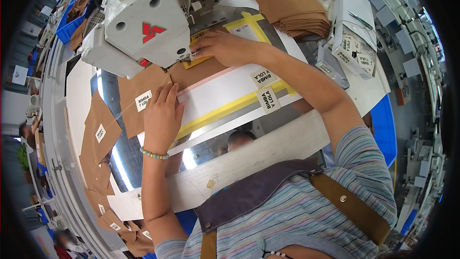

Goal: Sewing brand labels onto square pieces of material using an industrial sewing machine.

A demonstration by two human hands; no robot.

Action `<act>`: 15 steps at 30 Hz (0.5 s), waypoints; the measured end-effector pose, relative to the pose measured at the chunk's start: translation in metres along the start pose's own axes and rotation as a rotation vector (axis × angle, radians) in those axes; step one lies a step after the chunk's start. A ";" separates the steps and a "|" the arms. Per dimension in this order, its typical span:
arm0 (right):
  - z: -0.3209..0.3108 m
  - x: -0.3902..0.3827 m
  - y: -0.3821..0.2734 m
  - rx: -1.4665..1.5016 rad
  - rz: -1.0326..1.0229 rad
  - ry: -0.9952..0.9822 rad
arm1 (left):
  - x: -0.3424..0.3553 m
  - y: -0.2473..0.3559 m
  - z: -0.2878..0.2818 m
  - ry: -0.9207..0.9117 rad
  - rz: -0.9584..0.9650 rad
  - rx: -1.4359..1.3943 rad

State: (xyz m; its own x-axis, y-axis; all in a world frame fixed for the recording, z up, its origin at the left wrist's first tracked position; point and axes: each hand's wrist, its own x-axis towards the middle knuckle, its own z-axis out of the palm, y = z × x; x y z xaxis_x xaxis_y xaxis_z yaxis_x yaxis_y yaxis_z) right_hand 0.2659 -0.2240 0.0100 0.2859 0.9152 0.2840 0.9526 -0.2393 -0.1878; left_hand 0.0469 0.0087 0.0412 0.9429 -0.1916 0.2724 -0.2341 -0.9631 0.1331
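Note:
My left hand (162, 115) lies with fingers extended over the edge of a brown piece (129, 86) bearing a white printed label (143, 100), below the needle area of a white sewing machine (127, 19). My right hand (230, 48) reaches to the needle area, fingers slightly bent and apart, touching a small printed patch on a yellow-edged guide; its fingertips are partly hidden. Between my hands runs a brown strip above a white sheet (201, 105) bordered with yellow tape (206, 117). Two loose labels (267, 100) lie on that sheet. Pale threads trail leftward from the needle.
Stacked brown pieces (282, 7) sit at the back right, beside a white box (357, 14) with labels and tweezers. Labelled brown pieces (96, 139) hang along the left. Blue bins stand back left (64, 31) and right (383, 129). Co-workers (62, 244) appear at the left rim.

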 end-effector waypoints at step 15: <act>-0.043 -0.105 0.067 0.158 0.354 0.727 | 0.024 -0.002 0.008 -0.017 0.047 -0.100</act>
State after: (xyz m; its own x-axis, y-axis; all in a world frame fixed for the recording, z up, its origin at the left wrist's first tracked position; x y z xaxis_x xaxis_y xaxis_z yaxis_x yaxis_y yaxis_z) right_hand 0.3039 -0.3502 0.0083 0.6143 0.3427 0.7108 0.7830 -0.3763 -0.4953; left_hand 0.0722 0.0040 0.0401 0.9339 -0.2403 0.2648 -0.3002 -0.9292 0.2155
